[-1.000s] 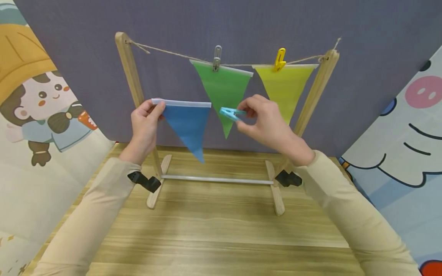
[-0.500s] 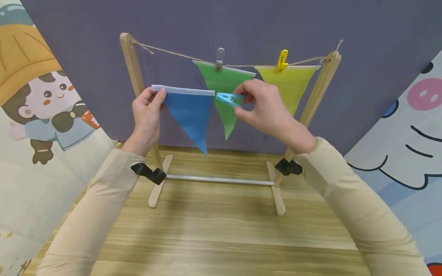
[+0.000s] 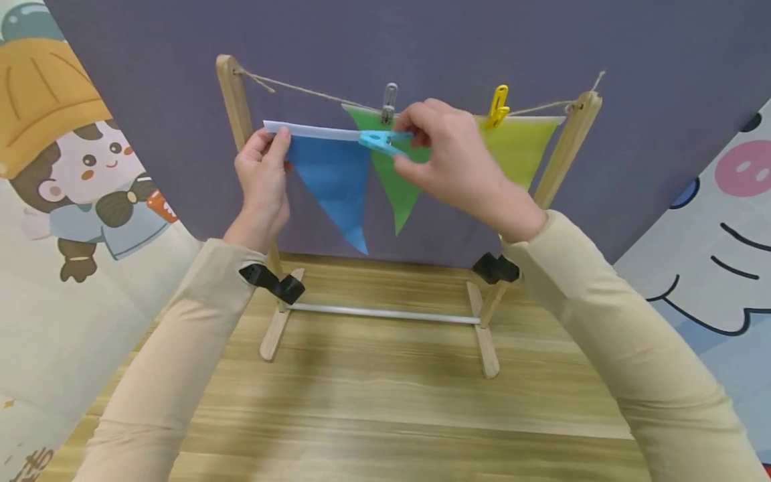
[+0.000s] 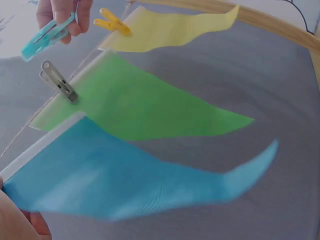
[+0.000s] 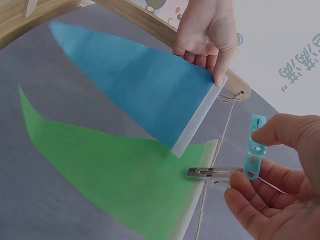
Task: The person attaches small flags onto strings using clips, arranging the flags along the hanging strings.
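My left hand (image 3: pixel 263 177) pinches a blue pennant (image 3: pixel 334 181) between thumb and fingers at the left end of its white top edge. The pennant hangs point-down in front of the string (image 3: pixel 307 88) and a little below it. In my right hand (image 3: pixel 452 150) is a light-blue clothespin (image 3: pixel 376 139), gripped by its handle ends. From the head it overlaps the pennant's right corner, but the right wrist view shows the clothespin (image 5: pixel 255 150) apart from the blue cloth (image 5: pixel 145 85). A green pennant (image 3: pixel 397 194), partly hidden behind my right hand, hangs under a grey clothespin (image 3: pixel 389 104).
Farther right, a yellow clothespin (image 3: pixel 497 107) holds a yellow pennant (image 3: pixel 524 147) on the string. Wooden posts (image 3: pixel 235 97) carry the string at both ends. A white rod (image 3: pixel 385 312) joins their feet on the wooden table (image 3: pixel 361 408). A grey panel (image 3: pixel 452 40) stands behind.
Both hands have risen toward the string, bringing the blue pennant and light-blue clothespin up. The clothespin has also shifted left, closer to the pennant's right corner in the head view.
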Motion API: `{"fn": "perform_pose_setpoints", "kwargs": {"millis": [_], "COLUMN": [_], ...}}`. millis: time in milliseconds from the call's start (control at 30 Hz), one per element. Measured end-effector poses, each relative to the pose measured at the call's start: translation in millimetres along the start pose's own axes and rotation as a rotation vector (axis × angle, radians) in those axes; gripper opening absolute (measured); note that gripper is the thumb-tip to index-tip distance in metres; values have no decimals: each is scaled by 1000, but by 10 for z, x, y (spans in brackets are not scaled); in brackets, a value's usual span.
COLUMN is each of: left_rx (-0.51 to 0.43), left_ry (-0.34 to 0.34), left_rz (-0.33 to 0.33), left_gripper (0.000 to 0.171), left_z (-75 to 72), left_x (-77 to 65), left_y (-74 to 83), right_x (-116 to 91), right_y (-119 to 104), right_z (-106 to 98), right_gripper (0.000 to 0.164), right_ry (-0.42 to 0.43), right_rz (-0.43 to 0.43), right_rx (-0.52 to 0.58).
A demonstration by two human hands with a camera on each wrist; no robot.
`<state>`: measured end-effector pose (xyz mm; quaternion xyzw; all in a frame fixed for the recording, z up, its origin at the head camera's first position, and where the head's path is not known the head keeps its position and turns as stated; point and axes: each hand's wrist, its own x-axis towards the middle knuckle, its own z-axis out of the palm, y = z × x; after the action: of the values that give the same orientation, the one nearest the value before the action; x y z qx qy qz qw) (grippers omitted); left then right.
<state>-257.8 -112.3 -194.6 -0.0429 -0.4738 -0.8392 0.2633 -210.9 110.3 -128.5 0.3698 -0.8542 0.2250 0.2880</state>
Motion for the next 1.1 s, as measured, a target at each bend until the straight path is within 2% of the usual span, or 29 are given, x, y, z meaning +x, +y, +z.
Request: {"fn": "perform_pose_setpoints", "kwargs": {"millis": [300, 600, 700, 967, 1100], "left_rx": [-60, -108, -122, -176, -213], "left_ry": [72, 111, 136, 186, 212], "left_rz": [-26, -72, -99, -149, -157], "left_gripper": [17, 12, 9, 15, 17], "left_z": [150, 254, 292, 379, 429], "left_x": [105, 209, 224, 247, 262], "left_y": [66, 118, 137, 168, 174], "right_x": [250, 492, 561, 745, 834], "right_y": [-87, -162, -182, -154, -158], "right_z": [37, 40, 22, 32, 53], "right_gripper": [20, 29, 30, 35, 35], "right_ry": [-55, -77, -88, -130, -125], "right_rz": [28, 64, 81, 99, 115], "right_rx": [-40, -103, -125, -170, -199]}}
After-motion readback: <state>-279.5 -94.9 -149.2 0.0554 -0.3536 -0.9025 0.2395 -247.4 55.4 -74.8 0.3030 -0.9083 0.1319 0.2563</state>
